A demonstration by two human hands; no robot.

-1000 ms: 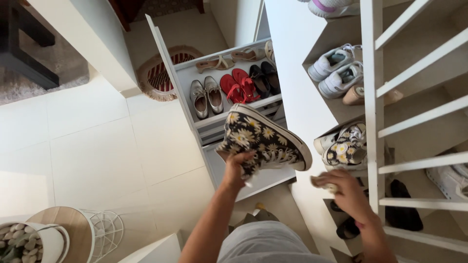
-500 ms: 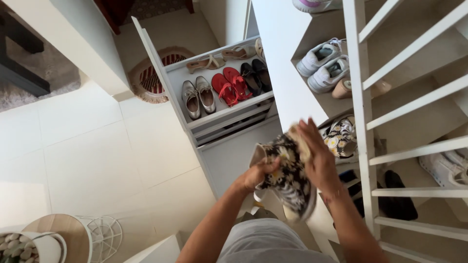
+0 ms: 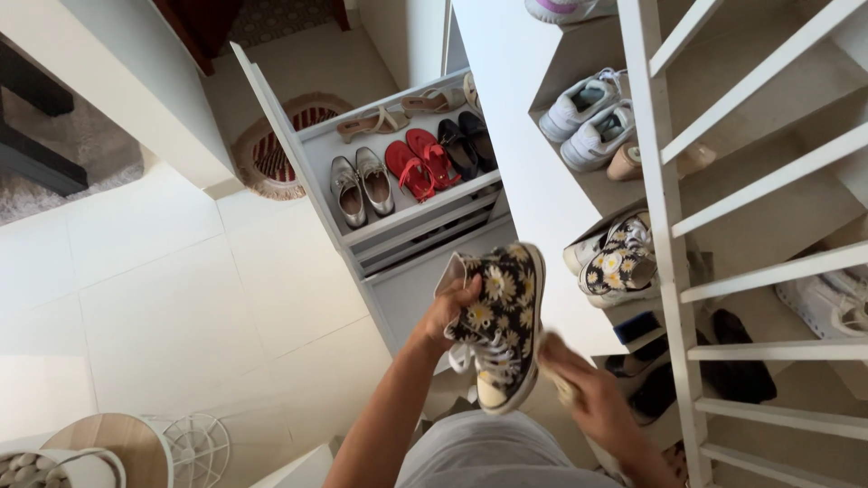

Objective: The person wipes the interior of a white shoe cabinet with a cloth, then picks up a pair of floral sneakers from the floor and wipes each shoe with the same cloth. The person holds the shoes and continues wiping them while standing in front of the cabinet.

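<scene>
My left hand grips a black high-top sneaker with a daisy print by its top opening, toe pointing down toward me. My right hand presses a small beige cloth against the sneaker's sole side near the toe. The matching daisy sneaker sits on a shelf of the white shoe rack to the right.
A pulled-out white shoe drawer holds silver flats, red sandals and black shoes. White sneakers stand on the upper rack shelf. A round rug lies beyond. A wire side table with a pot stands at the bottom left.
The sneaker has turned from heel-up to toe-down in my left hand. My right hand with the cloth has slid from the upper side of the sneaker down to its toe end.
</scene>
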